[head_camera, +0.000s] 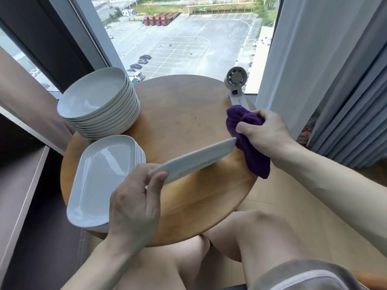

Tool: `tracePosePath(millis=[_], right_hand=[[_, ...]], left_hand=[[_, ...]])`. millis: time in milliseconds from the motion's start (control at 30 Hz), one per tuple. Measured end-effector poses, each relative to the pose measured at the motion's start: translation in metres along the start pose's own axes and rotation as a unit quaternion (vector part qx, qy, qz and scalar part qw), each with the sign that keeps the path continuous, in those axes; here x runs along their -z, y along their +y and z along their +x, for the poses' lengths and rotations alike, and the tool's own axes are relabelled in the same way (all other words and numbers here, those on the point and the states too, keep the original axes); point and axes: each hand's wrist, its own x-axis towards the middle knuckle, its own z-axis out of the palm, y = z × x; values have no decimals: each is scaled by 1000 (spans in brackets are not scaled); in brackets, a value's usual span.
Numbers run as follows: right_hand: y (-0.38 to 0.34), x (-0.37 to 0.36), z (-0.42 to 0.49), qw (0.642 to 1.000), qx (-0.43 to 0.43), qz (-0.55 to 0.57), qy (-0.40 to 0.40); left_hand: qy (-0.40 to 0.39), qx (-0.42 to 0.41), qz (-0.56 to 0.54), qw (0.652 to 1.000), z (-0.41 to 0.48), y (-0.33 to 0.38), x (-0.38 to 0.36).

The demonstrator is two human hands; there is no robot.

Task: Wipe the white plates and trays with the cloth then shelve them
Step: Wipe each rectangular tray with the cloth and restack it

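Round table (188, 114): wood, honey-toned, smooth with a low satin sheen and a few faint scuffs; floor (293, 206): pale wood-look boards, matt. Stack of round plates (98, 101) and stack of rectangular trays (100, 176): white glazed ceramic by the look, smooth and glossy, while the held tray (194, 159), seen edge-on, shows a duller off-white underside. Cloth (253, 158): deep purple, soft fuzzy pile, matt; small fan (236, 84): smooth white plastic, semi-matt; curtains (345, 80): grey and white fabric, matt.
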Motion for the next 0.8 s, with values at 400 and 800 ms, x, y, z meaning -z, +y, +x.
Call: tracePosePath(millis=[400, 800], right_hand=[[20, -28, -34, 880, 203, -412, -124], [17, -49, -84, 788, 359, -425, -262]], left_hand=[[-6, 279, -248, 928, 19, -15, 7], [24, 281, -332, 900, 24, -12, 8]])
